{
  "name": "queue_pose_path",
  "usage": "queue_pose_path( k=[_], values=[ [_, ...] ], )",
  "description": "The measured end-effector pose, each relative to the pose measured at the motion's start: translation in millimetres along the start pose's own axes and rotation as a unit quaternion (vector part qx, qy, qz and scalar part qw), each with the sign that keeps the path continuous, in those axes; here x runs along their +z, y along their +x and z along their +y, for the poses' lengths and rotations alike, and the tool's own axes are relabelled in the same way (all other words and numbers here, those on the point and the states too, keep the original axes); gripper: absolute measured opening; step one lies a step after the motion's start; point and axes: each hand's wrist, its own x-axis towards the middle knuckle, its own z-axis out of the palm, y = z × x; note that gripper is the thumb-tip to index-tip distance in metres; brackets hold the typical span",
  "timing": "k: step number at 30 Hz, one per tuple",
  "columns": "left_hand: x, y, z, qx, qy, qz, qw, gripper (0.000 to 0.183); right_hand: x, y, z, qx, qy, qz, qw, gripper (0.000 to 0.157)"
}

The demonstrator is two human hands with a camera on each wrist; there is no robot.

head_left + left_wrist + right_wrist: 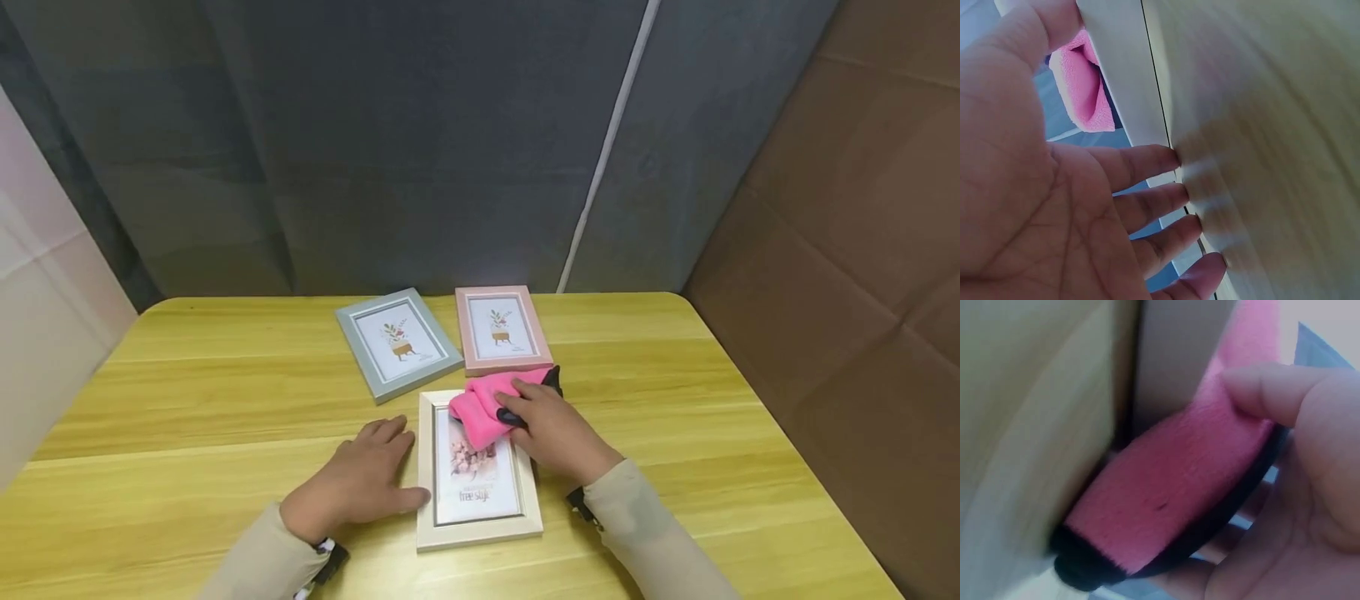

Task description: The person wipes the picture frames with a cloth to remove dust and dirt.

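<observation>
A cream picture frame (480,533) lies flat on the table, with a flower print and lettering under its pane. My right hand (558,429) grips a folded pink cloth (483,408) with black edging, which covers the upper right part of that frame. In the right wrist view the thumb presses into the cloth (1160,481) while the fingers lie behind its black edge. My left hand (360,475) rests on the table at the frame's left side, fingers spread, thumb at the frame's edge. In the left wrist view its fingertips (1169,157) touch the tabletop.
A grey-blue picture frame (363,354) lies angled behind the cream one. Beside it, a pink picture frame (468,333) lies near the table's back edge. The wood-grain table (187,392) has a dark curtain (420,150) behind it and a brown panel (847,275) at the right.
</observation>
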Motion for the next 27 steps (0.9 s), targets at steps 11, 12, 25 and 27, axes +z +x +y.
queue_pose_path(
  k=[11,12,25,27],
  values=[
    [2.8,0.0,5.8,-0.005,0.022,0.005,0.9997,0.085,-10.1,-44,-12,-0.063,-0.036,-0.050,0.996,0.055],
    [2.6,-0.2,5.9,-0.006,0.021,0.003,0.9998,0.085,-10.6,-50,-14,-0.069,-0.045,-0.060,0.995,0.056],
    [-0.8,-1.6,4.5,-0.013,0.016,-0.010,0.9997,0.087,-1.2,-82,-27,-0.095,-0.028,-0.116,0.988,0.053],
    [-1.6,-1.6,3.5,-0.013,0.016,-0.013,0.9997,0.088,-1.0,-72,-25,-0.094,-0.016,-0.103,0.990,0.050]
  ],
)
